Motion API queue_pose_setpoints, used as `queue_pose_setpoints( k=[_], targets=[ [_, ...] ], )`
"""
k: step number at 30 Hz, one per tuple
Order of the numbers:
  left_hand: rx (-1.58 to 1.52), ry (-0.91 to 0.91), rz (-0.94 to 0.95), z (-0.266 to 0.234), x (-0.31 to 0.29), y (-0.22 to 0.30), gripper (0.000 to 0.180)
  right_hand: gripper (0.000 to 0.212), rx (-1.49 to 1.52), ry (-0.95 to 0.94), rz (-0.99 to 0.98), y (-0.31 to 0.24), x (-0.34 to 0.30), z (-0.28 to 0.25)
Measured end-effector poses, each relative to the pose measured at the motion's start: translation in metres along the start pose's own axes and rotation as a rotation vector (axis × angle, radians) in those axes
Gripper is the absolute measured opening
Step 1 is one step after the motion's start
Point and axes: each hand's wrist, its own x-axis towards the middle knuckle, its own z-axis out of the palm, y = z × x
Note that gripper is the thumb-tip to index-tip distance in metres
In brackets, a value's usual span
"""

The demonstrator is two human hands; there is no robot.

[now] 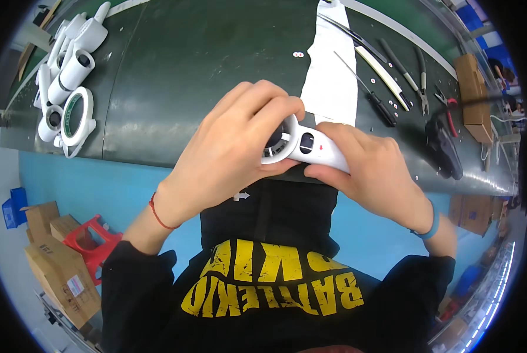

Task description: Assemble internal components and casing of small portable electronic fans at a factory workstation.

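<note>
A white handheld fan is held between my two hands, over the near edge of the dark green table. My left hand is closed around its round, ribbed head, and its fingers cover much of the ring and the dark centre. Wrapped round the handle is my right hand, with the thumb along the near side. A black oval panel and a small red mark show on the handle between my hands. Just beyond the fan lies a creased white sheet.
Several white fan-like units and a tape roll lie at the left. Toward the right are a screwdriver, dark-handled pliers, red-handled cutters, a black tool and a cardboard box. A red stool stands on the floor.
</note>
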Motion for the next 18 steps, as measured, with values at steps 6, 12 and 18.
queue_pose_setpoints(
  k=[6,12,18],
  targets=[
    [-0.063,-0.011,0.053,-0.005,-0.001,-0.008,0.051,0.053,0.036,0.118,-0.101,0.001,0.0,-0.002],
    [-0.065,0.022,-0.034,-0.011,-0.004,-0.007,0.049,0.057,-0.091,0.232,-0.192,-0.002,0.007,-0.014],
    [0.119,0.01,-0.114,-0.029,-0.016,-0.011,0.047,0.036,-0.056,0.356,-0.121,0.009,0.01,-0.037]
  ],
)
